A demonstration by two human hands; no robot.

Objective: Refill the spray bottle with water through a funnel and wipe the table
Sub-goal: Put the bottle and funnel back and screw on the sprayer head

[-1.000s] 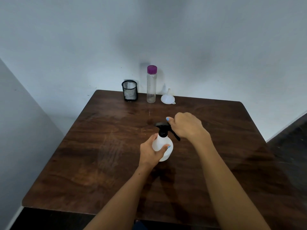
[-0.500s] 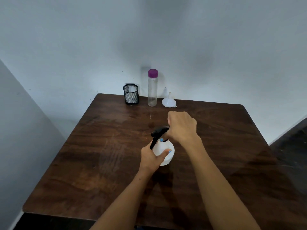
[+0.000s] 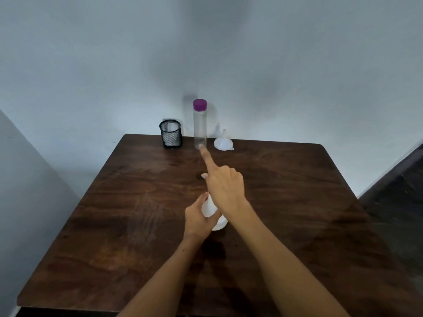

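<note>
Pale grey walls meet in a corner behind a dark brown wooden table (image 3: 114, 225), whose grain shows worn, lighter streaks toward 9 o'clock of its middle. Along the far edge, at 12 o'clock, three things stand in a row close to the wall: a black mesh cup (image 3: 170, 133) at about 11 o'clock, just beside it a tall clear water bottle (image 3: 200, 124) standing upright with a purple cap (image 3: 199, 104), and past that, toward 1 o'clock, a white funnel (image 3: 223, 142) resting mouth-down with its spout pointing up. Near the middle of the table stands the white spray bottle (image 3: 211, 212), only partly visible between the two hands; its top is covered by the right hand, so whether the sprayer head is on cannot be told. The left hand (image 3: 198, 221) comes in from 6 o'clock and wraps the bottle's body, thumb on the near side and fingers curled around it. The right hand (image 3: 225, 186) sits above the bottle's neck with its forearm crossing from 5 o'clock; its index finger (image 3: 207, 160) is stretched straight toward 12 o'clock, its blurred tip overlapping the base of the water bottle in this view, while the other fingers are folded in. What those folded fingers hold, if anything, is hidden.
</note>
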